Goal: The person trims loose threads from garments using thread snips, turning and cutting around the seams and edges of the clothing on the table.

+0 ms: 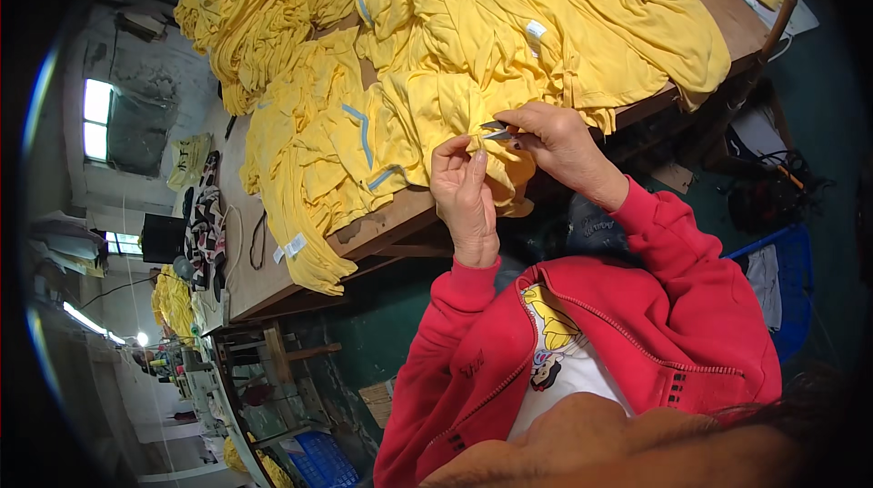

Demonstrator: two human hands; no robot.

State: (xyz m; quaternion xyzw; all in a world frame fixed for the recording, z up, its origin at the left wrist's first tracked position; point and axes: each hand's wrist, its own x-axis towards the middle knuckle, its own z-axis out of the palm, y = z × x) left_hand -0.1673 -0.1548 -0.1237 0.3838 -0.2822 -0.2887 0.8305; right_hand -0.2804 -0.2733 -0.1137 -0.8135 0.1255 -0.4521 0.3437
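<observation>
Just over the table's front edge, my left hand (464, 192) pinches a fold of a yellow garment (427, 115) between thumb and fingers. From the right, my right hand (556, 138) grips small metal thread snips (496, 130), their blades pointing left at the pinched fabric. The blade tips lie close to my left fingertips; whether they touch the cloth I cannot tell. Blue-grey strips (360, 129) show on the yellow cloth left of my hands. White labels (536, 30) stick out of the garments farther back.
Heaped yellow garments (273, 15) cover much of the wooden table (382, 226). A black-and-white patterned cloth (205, 215) lies at its left end. Blue plastic baskets stand on the floor, one at right (794, 288) and one at lower left (325, 461). Sewing machines (195, 379) line the left side.
</observation>
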